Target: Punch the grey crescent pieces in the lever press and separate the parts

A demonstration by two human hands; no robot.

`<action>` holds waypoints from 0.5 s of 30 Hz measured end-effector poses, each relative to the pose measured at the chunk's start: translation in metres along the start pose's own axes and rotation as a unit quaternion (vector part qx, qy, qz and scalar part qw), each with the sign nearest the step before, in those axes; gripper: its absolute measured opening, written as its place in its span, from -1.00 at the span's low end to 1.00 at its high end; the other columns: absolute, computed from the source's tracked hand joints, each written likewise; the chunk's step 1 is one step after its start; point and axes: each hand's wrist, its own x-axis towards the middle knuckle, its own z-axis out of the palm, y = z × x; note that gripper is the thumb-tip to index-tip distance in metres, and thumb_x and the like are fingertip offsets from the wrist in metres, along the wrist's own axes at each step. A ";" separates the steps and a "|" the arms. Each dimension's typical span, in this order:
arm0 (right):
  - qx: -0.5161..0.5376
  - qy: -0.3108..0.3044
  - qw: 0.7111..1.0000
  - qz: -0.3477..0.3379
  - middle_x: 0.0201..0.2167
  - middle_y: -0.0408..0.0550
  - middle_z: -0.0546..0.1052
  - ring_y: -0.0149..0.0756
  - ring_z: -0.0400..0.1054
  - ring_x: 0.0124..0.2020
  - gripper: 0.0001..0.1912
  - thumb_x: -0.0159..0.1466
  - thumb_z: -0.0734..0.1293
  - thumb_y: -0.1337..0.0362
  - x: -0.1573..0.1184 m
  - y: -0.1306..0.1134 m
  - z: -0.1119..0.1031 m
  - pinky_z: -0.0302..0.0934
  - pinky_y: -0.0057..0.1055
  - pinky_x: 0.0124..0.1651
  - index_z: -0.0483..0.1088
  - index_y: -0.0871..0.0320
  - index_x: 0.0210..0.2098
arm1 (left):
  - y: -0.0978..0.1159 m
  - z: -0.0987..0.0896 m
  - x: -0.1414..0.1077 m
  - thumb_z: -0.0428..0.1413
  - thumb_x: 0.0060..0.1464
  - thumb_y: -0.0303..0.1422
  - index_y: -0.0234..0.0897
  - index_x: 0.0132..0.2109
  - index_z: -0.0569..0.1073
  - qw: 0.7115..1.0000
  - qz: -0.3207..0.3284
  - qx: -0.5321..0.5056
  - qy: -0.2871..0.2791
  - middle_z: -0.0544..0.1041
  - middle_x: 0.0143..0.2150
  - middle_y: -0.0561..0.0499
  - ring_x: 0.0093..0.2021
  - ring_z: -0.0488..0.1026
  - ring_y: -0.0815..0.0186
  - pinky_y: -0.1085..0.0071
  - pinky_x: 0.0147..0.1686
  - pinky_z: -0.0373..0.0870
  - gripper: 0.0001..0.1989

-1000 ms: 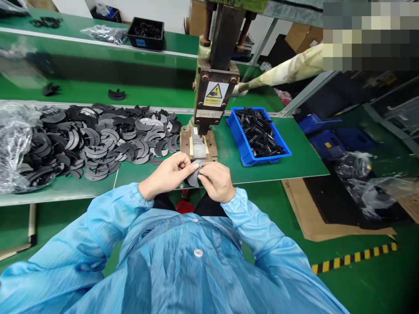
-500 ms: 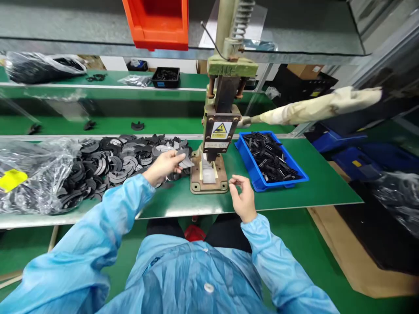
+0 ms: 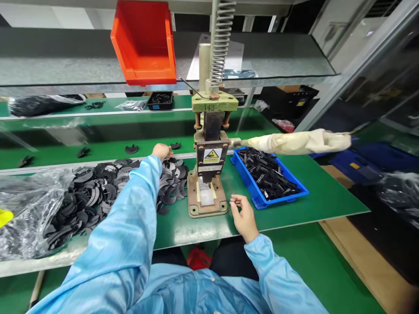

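My left hand [image 3: 162, 151] reaches to the far edge of a pile of dark grey curved flat pieces [image 3: 93, 194]. Its fingers are curled and mostly hidden, so I cannot see whether anything is between them. Just past the fingertips, one dark curved piece [image 3: 176, 145] lies on the green ledge. My right hand [image 3: 244, 217] hovers over the table's front, its fingers loosely bent and apart from the thumb, holding nothing. Between the hands stands a hand press [image 3: 212, 161] with a pale, translucent block [image 3: 206, 196] on its base.
Right of the press sits a blue tray [image 3: 247, 185] of black parts. The press's wrapped lever [image 3: 294, 142] sticks out above it. A clear plastic bag [image 3: 29, 209] lies at left. An orange bin [image 3: 150, 78] hangs on the shelf. More curved pieces [image 3: 131, 149] lie along the ledge.
My left hand has moved away from the press base to the back of the pile. The curved piece it held is now on the ledge. My right hand stays beside the press; the view has tilted up.
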 end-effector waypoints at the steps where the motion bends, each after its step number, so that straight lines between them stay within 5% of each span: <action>1: 0.002 -0.003 1.000 -0.002 -0.10 0.07 0.65 -0.16 0.60 -0.09 -0.68 0.46 0.31 0.02 0.001 0.000 0.000 0.58 -0.09 0.01 0.48 0.05 0.06 | 0.000 -0.004 -0.003 0.29 0.37 -0.29 -0.40 0.09 0.55 1.000 0.014 -0.003 0.006 0.62 0.02 -0.18 -0.09 0.61 0.24 0.25 -0.09 0.63 -0.71; 4: 0.005 -0.008 1.000 -0.007 -0.11 0.06 0.64 -0.19 0.58 -0.10 -0.68 0.47 0.28 0.03 0.001 -0.004 0.002 0.55 -0.13 0.00 0.48 0.07 0.04 | -0.005 -0.015 -0.031 0.26 0.37 -0.37 -0.36 -0.14 0.51 0.997 0.071 -0.011 0.017 0.57 -0.24 -0.04 -0.36 0.47 0.43 0.48 -0.36 0.46 -0.87; 7: -0.002 -0.011 1.000 -0.017 -0.12 0.03 0.64 -0.25 0.57 -0.11 -0.70 0.49 0.26 0.04 -0.007 -0.013 0.001 0.52 -0.20 0.01 0.50 0.09 0.01 | -0.032 -0.023 -0.087 0.18 0.42 -0.17 -0.28 -0.21 0.48 0.984 0.176 -0.032 -0.017 0.45 -0.39 0.09 -0.49 0.30 0.46 0.53 -0.51 0.25 -0.72; 11: -0.024 -0.031 0.998 -0.043 -0.19 -0.05 0.64 -0.35 0.53 -0.18 -0.72 0.49 0.27 0.05 -0.016 -0.026 -0.009 0.50 -0.32 -0.05 0.53 0.08 -0.07 | -0.104 -0.038 -0.172 0.07 0.40 0.12 -0.23 -0.35 0.48 0.969 0.221 0.087 -0.074 0.41 -0.50 0.05 -0.48 0.32 0.35 0.46 -0.49 0.24 -0.45; 15: -0.081 -0.026 0.996 -0.040 -0.21 -0.06 0.63 -0.36 0.48 -0.24 -0.72 0.48 0.28 0.06 -0.009 -0.033 -0.045 0.46 -0.33 -0.09 0.55 0.08 -0.10 | -0.176 -0.047 -0.229 0.03 0.37 0.19 -0.18 -0.37 0.50 0.957 0.192 0.157 -0.151 0.40 -0.51 0.05 -0.49 0.33 0.27 0.37 -0.48 0.25 -0.42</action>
